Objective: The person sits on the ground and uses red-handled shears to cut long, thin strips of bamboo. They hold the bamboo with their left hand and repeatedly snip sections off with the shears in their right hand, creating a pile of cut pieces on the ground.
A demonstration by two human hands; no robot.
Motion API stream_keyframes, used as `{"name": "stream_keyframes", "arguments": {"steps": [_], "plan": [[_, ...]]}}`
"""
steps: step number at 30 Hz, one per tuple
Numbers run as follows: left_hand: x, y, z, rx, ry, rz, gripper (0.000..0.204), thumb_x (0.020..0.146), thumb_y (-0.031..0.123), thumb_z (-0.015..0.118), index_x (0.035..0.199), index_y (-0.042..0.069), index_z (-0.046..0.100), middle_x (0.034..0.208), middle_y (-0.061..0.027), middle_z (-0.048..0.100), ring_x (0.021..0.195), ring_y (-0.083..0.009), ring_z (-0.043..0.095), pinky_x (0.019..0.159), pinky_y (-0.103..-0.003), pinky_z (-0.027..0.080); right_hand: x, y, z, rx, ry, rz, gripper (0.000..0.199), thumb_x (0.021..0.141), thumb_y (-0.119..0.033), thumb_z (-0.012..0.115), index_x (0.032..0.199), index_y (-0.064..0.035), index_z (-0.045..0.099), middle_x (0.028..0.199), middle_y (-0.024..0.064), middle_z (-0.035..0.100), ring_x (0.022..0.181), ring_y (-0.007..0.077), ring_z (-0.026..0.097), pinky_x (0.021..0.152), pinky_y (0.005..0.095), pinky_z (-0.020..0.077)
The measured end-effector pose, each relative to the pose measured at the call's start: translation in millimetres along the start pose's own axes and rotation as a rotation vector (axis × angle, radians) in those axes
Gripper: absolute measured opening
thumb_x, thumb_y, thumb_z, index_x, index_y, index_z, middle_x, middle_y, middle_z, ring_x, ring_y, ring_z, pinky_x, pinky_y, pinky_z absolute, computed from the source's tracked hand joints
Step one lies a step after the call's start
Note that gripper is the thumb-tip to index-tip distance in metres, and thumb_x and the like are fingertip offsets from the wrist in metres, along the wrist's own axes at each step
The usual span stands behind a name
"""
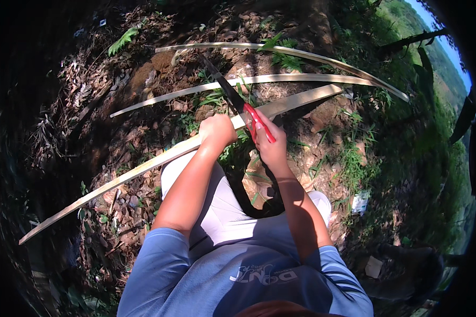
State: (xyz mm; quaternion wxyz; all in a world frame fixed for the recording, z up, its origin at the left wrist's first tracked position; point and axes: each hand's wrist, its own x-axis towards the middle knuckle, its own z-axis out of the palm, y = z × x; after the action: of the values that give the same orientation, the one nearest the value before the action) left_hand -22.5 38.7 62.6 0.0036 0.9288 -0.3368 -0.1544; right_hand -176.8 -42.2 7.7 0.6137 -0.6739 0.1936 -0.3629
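A long pale wooden strip point(124, 177) runs slantwise from the lower left, over my left thigh, to the upper right. My left hand point(217, 132) is closed around it near its middle. Just to the right, my right hand point(271, 145) grips the red handle of a hand saw point(228, 91). Its dark, narrow blade points up and left, away from me. The saw's handle end crosses the strip close to my left hand; whether the blade touches the wood I cannot tell.
Beyond the saw, two more pale strips lie on the ground, a nearer strip point(280, 78) and a farther strip point(222, 46), meeting at the right. Dry leaves, grass and ferns point(288, 55) surround them. A whitish packet point(360, 202) lies right of my knee.
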Motion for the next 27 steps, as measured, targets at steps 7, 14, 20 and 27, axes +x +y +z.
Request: {"name": "stream_keyframes", "arguments": {"steps": [7, 14, 20, 27], "plan": [[6.4, -5.5, 1.1, -0.043, -0.047, 0.000, 0.037, 0.078, 0.018, 0.070, 0.109, -0.001, 0.081, 0.115, -0.0220, 0.079, 0.107, -0.0359, 0.078, 0.095, -0.043, 0.061, -116.8, -9.1, -75.6, -0.194, -0.009, 0.186, 0.050, 0.109, -0.032, 0.062, 0.152, -0.0066, 0.061, 0.102, 0.0052, 0.073, 0.083, 0.0101, 0.062, 0.075, 0.0266, 0.0515], [1.1, 1.8, 8.3, -0.015, 0.007, 0.032, 0.034, 0.083, 0.020, 0.070, 0.109, 0.001, 0.081, 0.115, -0.0211, 0.079, 0.107, -0.0358, 0.078, 0.093, -0.045, 0.062, -208.5, -94.5, -146.1, -0.111, 0.076, 0.395, 0.046, 0.109, -0.021, 0.060, 0.145, 0.0066, 0.062, 0.104, 0.0079, 0.075, 0.079, 0.0053, 0.062, 0.073, 0.0215, 0.0489], [-0.4, 1.5, 12.4, -0.010, 0.028, 0.013, 0.032, 0.086, 0.020, 0.070, 0.110, 0.003, 0.081, 0.116, -0.0210, 0.079, 0.107, -0.0347, 0.078, 0.093, -0.044, 0.062, -136.8, -100.0, -94.8, -0.241, -0.002, 0.243, 0.045, 0.107, -0.022, 0.064, 0.146, 0.0014, 0.064, 0.110, 0.0089, 0.076, 0.090, 0.0082, 0.065, 0.082, 0.0242, 0.0518], [-0.9, 11.1, 5.2, 0.020, 0.047, 0.000, 0.031, 0.086, 0.020, 0.073, 0.111, 0.005, 0.082, 0.113, -0.0177, 0.080, 0.106, -0.0326, 0.079, 0.093, -0.042, 0.063, 7.9, -21.8, -7.8, -0.112, -0.009, 0.056, 0.040, 0.106, -0.017, 0.064, 0.143, -0.0021, 0.067, 0.114, 0.0128, 0.079, 0.095, 0.0095, 0.067, 0.087, 0.0261, 0.0538]]}}
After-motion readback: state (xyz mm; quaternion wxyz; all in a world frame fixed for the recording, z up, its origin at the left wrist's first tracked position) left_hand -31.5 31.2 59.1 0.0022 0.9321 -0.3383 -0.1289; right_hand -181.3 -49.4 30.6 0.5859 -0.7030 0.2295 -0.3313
